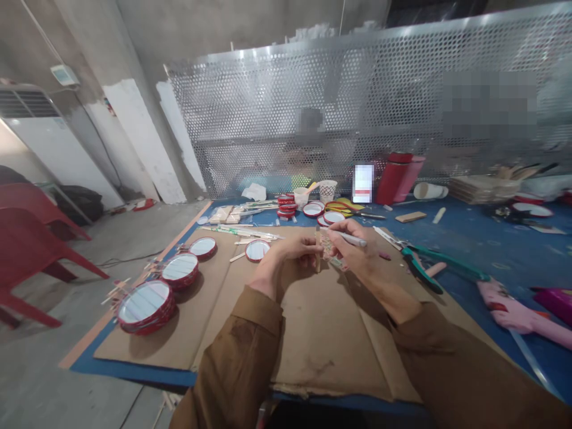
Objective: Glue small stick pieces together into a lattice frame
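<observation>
Over cardboard (326,333), thin wooden stick (318,266) is pinched by left hand (298,248), its middle hidden. Pale pen-like tool (352,238) is pinched in right hand (357,255); whether tip touches stick cannot be told. Farther off, lit screen (363,182) is pixelated; view behind perforated panel (263,113) is blurred.
</observation>
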The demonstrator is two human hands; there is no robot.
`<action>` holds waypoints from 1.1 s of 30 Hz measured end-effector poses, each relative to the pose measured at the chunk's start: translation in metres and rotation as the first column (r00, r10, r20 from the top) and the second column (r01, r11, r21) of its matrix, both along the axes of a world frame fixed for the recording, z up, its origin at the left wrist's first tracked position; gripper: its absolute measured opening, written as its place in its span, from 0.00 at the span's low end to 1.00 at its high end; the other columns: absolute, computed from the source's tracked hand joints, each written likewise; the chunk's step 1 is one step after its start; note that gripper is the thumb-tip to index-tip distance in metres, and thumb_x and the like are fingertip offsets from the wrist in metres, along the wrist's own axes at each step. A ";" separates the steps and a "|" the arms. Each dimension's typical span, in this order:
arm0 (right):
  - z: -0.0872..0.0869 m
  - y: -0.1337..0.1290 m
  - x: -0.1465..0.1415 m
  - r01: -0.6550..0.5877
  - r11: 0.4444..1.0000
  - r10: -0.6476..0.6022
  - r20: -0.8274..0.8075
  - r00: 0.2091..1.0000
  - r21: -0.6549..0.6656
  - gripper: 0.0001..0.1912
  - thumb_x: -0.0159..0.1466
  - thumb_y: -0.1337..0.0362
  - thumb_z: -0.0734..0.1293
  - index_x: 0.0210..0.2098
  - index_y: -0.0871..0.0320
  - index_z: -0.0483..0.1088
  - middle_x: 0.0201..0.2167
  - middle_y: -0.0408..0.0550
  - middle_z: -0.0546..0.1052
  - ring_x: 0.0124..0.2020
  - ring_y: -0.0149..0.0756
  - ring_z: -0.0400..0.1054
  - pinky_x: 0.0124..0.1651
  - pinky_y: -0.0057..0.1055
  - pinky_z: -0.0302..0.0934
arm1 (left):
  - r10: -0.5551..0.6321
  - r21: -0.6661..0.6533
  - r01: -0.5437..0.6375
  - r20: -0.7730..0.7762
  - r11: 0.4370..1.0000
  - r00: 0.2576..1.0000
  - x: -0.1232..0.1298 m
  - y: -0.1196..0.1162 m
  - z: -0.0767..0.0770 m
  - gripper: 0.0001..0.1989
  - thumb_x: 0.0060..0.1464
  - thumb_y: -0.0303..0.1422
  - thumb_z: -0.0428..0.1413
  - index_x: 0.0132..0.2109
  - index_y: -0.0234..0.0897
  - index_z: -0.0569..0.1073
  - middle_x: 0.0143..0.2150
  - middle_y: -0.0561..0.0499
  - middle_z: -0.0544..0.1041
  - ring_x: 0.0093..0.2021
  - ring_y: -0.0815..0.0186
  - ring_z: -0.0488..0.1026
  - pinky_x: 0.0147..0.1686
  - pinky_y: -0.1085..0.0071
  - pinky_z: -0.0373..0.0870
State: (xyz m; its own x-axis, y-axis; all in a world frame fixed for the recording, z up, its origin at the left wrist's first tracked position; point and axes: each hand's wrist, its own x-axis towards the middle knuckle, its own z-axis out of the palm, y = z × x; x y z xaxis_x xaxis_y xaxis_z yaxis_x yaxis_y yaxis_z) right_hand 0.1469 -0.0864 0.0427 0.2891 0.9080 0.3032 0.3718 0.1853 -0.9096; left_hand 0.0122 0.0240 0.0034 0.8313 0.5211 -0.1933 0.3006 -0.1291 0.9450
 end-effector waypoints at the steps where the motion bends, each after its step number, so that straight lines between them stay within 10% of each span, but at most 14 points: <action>1: 0.001 0.000 0.000 0.002 1.000 -0.002 0.007 1.000 -0.003 0.13 0.58 0.52 0.66 0.34 0.55 0.66 0.18 0.40 0.71 0.16 0.29 0.64 0.17 0.24 0.55 | -0.001 0.001 0.001 -0.002 1.000 1.000 0.000 0.000 0.000 0.19 0.56 0.47 0.58 0.33 0.33 0.70 0.22 0.51 0.73 0.21 0.73 0.68 0.26 0.74 0.64; 33: -0.012 0.011 0.010 0.059 0.991 -0.049 -0.085 0.995 0.119 0.15 0.55 0.53 0.70 0.33 0.56 0.67 0.15 0.37 0.69 0.15 0.31 0.64 0.18 0.25 0.57 | -0.006 0.027 0.006 0.005 1.000 1.000 -0.001 -0.002 0.000 0.13 0.60 0.40 0.55 0.37 0.33 0.70 0.24 0.55 0.72 0.22 0.74 0.66 0.26 0.76 0.62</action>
State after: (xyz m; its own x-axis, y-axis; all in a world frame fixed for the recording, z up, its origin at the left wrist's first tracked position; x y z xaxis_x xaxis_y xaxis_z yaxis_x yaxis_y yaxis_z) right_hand 0.1574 -0.0757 0.0308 0.3650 0.8482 0.3838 0.3101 0.2779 -0.9092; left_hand 0.0112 0.0224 0.0036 0.8352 0.5214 -0.1750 0.2953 -0.1567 0.9425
